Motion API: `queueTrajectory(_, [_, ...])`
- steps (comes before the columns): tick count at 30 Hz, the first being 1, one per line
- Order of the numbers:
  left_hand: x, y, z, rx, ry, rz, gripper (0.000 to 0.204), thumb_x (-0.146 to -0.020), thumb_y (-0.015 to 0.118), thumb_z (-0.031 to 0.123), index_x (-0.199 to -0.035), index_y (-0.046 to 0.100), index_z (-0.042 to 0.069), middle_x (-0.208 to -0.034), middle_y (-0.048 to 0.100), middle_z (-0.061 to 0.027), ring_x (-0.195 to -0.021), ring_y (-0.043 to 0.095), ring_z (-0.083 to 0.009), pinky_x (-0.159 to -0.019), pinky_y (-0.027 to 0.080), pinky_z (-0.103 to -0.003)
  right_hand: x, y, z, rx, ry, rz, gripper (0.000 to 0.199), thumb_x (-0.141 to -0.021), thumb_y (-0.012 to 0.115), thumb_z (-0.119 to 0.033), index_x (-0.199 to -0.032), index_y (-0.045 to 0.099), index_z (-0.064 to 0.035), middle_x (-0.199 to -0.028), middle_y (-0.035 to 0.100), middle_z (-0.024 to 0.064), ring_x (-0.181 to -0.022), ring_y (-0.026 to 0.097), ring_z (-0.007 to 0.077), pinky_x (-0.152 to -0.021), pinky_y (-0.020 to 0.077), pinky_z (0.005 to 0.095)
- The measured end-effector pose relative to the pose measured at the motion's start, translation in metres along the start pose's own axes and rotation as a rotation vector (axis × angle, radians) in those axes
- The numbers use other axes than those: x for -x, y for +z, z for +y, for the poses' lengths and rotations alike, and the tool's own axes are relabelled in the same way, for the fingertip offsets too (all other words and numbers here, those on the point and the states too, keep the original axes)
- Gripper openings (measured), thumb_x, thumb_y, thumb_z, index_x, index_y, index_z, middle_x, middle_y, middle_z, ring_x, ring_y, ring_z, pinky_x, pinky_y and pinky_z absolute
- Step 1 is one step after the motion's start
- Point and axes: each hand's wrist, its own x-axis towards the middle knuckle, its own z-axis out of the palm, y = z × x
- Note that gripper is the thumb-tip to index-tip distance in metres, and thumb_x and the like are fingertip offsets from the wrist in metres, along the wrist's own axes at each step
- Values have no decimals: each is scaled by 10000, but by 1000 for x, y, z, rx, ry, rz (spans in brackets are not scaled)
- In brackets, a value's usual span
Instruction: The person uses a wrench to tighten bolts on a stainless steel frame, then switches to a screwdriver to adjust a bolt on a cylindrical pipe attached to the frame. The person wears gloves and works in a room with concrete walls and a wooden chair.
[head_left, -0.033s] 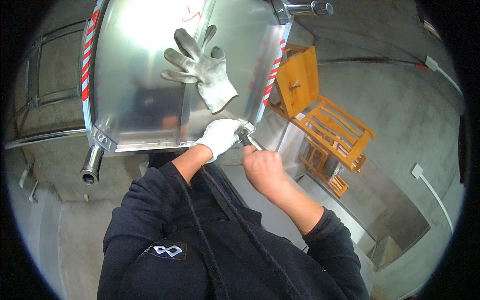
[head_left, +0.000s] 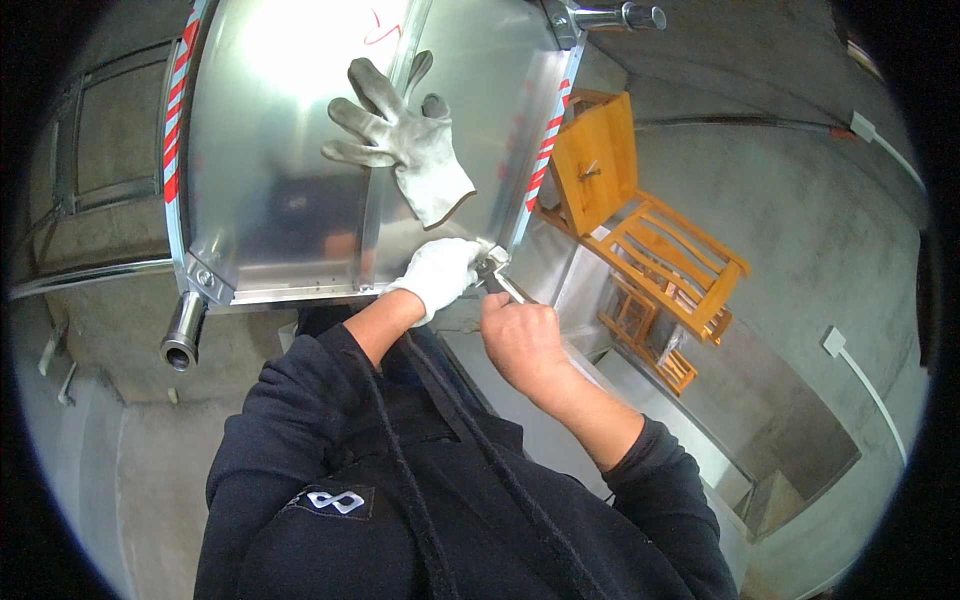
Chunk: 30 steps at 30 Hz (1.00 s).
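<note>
My left hand (head_left: pixel 436 276), in a white work glove, is closed at the near right corner of a shiny sheet-metal panel (head_left: pixel 290 220). Its fingertips meet the metal corner fitting (head_left: pixel 495 257), and what they grip is hidden. Bare and closed, my right hand (head_left: pixel 523 340) holds the lower end of a wrench (head_left: pixel 491 277). The wrench's dark head reaches up to the fitting beside my gloved fingers; its exact shape is too small to tell. On the panel, just beyond my left hand, lies a loose grey-white glove (head_left: pixel 405 140), fingers spread.
Red-and-white striped tape (head_left: pixel 178 125) runs along the panel's side edges. Short metal tubes stick out at its corners, such as the near left tube (head_left: pixel 183 335). An orange wooden chair (head_left: pixel 600 170) stands to the right. A grey wall (head_left: pixel 780 220) is behind it.
My right hand has shifted slightly to the left, and the wrench handle with it. My left hand and the loose glove stay where they were.
</note>
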Motion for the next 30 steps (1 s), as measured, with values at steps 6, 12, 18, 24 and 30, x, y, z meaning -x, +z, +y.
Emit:
queueTrajectory(6, [-1,2,-2,-32,-8,-9,301,-774,630,185,-1065,628,105,-946,646,-139,-897,608,-330,-797,475,-421,-8,-7,11,-153,19,-52,107,-777,561,-103,-834,603,-23,-620,643,88,-559,660,215,-478,511,358])
queueTrajectory(12, [1,2,-2,-16,8,8,257,-775,629,191,-1017,639,106,-938,648,-135,-899,607,-333,-798,472,-425,-15,-10,52,-246,-14,-153,68,-749,545,-113,-792,579,-74,-653,632,129,-626,644,321,-538,495,450])
queueTrajectory(18, [1,-5,7,25,-58,-48,246,-787,617,197,-1020,651,125,-914,649,-134,-889,613,-321,-798,473,-419,-28,12,120,-429,-102,-154,150,-791,616,-232,-922,630,-162,-718,638,107,-743,632,328,-631,483,449])
queueTrajectory(24, [-2,3,-1,-6,-36,-36,245,-809,597,223,-1024,653,120,-930,658,-127,-890,617,-322,-795,475,-418,-35,-4,105,-349,-97,-218,131,-787,599,-159,-906,619,-109,-720,636,134,-735,632,340,-630,492,446])
queueTrajectory(30, [0,1,-1,-1,42,6,240,-804,601,186,-1025,655,110,-958,658,-135,-908,615,-329,-806,476,-419,-14,-13,31,-162,-7,-81,85,-768,553,-96,-816,580,-31,-623,639,102,-578,660,239,-498,512,376])
